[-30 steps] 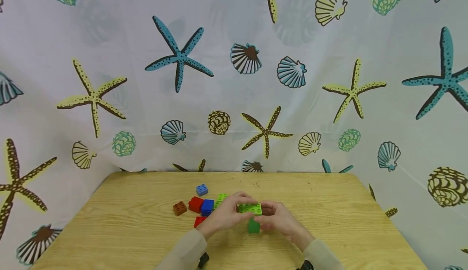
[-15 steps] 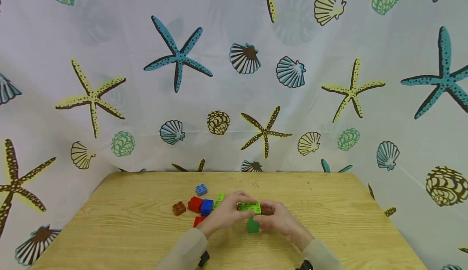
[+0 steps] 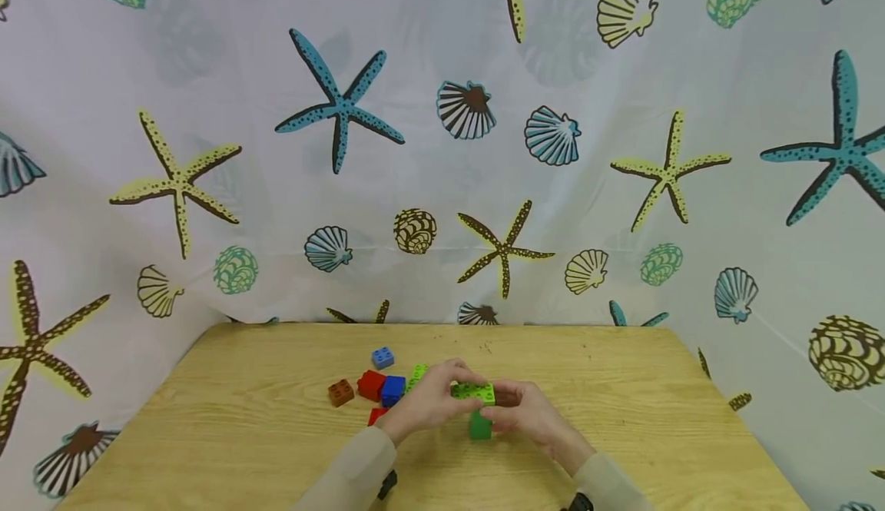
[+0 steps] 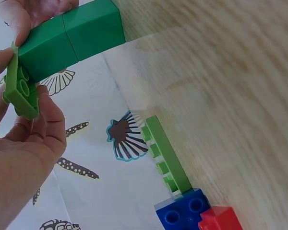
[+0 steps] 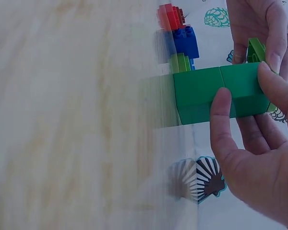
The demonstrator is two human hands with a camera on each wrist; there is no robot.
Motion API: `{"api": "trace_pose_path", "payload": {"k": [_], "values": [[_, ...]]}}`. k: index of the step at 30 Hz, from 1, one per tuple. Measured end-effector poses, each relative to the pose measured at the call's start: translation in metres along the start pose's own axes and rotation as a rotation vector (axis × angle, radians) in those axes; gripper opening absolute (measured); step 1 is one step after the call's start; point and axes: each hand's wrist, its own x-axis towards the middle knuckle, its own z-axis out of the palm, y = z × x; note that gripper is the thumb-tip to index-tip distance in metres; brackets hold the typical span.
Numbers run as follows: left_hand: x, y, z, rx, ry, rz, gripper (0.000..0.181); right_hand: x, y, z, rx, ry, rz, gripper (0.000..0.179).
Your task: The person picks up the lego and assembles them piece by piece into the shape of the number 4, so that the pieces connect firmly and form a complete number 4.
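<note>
Two dark green toy bricks (image 4: 69, 40) stand stacked upright on the table. A light green toy brick (image 3: 477, 393) with studs sits across their top, overhanging to the left, its tubed underside showing in the left wrist view. My left hand (image 3: 437, 397) pinches this light green brick between thumb and fingers from the left. From the other side, my right hand (image 3: 531, 416) grips the upper part of the dark green stack, thumb on the near face. In the right wrist view, a finger of that hand lies along the seam between the two dark green bricks (image 5: 206, 91).
Left of the stack lie loose bricks: a brown one (image 3: 340, 393), a light blue one (image 3: 382, 357), a blue one (image 3: 393, 390), red ones (image 3: 370, 385) and a second light green one (image 4: 168, 153). A patterned curtain (image 3: 442, 180) hangs behind the wooden table (image 3: 263, 434).
</note>
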Motion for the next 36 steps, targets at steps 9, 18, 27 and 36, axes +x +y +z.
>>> {"api": "trace_pose_path", "payload": {"k": [9, 18, 27, 36], "values": [[0.002, 0.001, 0.0, -0.008, -0.003, -0.001, 0.028, -0.001, 0.0, -0.002, 0.01, -0.02, -0.009, 0.058], [0.001, -0.002, 0.002, -0.022, 0.014, -0.046, 0.029, -0.001, 0.0, -0.002, 0.029, -0.035, -0.013, 0.057], [-0.001, -0.004, 0.005, -0.089, 0.015, -0.044, 0.03, 0.0, 0.005, -0.003, 0.055, -0.011, -0.018, 0.064], [-0.002, -0.009, 0.009, -0.155, 0.022, -0.053, 0.029, 0.0, 0.005, -0.003, 0.078, -0.017, -0.035, 0.059]]}}
